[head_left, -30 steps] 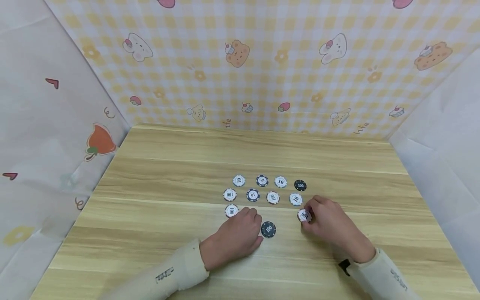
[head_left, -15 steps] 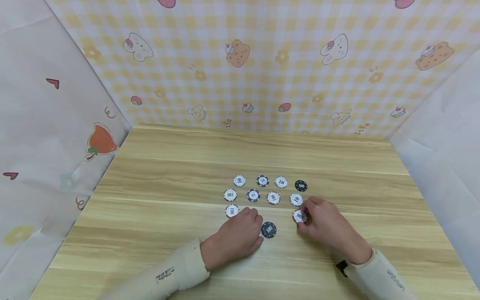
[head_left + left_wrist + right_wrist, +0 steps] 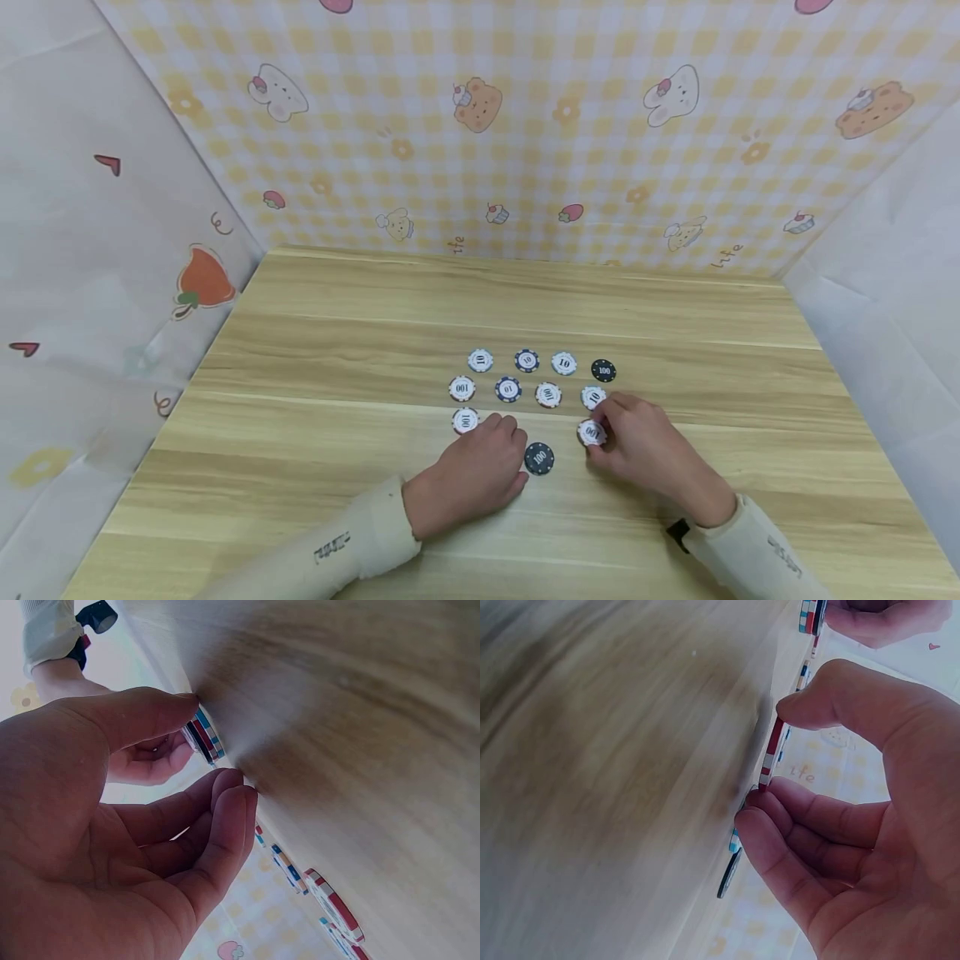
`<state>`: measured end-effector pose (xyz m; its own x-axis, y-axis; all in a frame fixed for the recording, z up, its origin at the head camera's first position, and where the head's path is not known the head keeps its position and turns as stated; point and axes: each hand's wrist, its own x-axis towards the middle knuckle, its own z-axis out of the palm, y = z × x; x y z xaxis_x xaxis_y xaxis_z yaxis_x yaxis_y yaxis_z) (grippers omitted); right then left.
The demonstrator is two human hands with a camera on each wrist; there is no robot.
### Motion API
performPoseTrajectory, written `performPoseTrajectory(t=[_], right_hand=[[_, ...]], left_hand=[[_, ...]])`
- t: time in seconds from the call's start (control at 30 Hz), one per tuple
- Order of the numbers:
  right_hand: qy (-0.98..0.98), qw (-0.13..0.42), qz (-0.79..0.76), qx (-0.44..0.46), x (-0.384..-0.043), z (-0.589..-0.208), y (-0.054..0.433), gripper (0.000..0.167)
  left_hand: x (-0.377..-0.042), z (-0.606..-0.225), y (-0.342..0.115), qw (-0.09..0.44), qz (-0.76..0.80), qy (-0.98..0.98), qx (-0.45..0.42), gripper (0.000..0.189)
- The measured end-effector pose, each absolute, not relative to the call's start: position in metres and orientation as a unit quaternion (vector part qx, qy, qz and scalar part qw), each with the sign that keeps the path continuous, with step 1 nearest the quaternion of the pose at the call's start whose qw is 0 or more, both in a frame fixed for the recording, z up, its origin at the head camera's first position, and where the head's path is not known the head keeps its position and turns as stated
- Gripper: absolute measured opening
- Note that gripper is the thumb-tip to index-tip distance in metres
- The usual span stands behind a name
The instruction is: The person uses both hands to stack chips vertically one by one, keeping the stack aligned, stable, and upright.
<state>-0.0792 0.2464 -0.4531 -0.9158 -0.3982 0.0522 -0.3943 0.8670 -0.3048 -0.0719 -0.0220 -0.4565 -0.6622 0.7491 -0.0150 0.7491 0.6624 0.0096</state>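
My right hand (image 3: pixel 648 446) pinches a red-and-white poker chip (image 3: pixel 771 754) marked 100 between thumb and fingers, low over the table. My left hand (image 3: pixel 468 475) rests on the table with loosely curved fingers and a gap between thumb and fingertips. Just right of it stands a small stack of chips (image 3: pixel 539 458) with a black 100 chip on top. In the left wrist view the stack's edge (image 3: pixel 205 739) shows teal, red and black layers beyond the thumb tip. Whether the left fingers touch the stack, I cannot tell.
Several chips lie in two rows behind the hands, among them a black 100 chip (image 3: pixel 603 371) and a blue 10 chip (image 3: pixel 508 389). A white 100 chip (image 3: pixel 465 420) lies behind the left hand. A yellow checked backdrop (image 3: pixel 517 167) borders the wooden table (image 3: pixel 360 292).
My right hand has moved left with the red-and-white chip, towards the stack. The left hand has stayed beside the stack.
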Motion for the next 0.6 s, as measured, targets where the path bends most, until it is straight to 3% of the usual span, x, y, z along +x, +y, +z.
performPoseTrajectory(t=[0.6], right_hand=[[0.961, -0.006, -0.149, -0.234, -0.078, -0.454, 0.235, 0.028]], left_hand=[[-0.072, -0.455, -0.021, 0.002, -0.012, 0.908, 0.419, 0.038]])
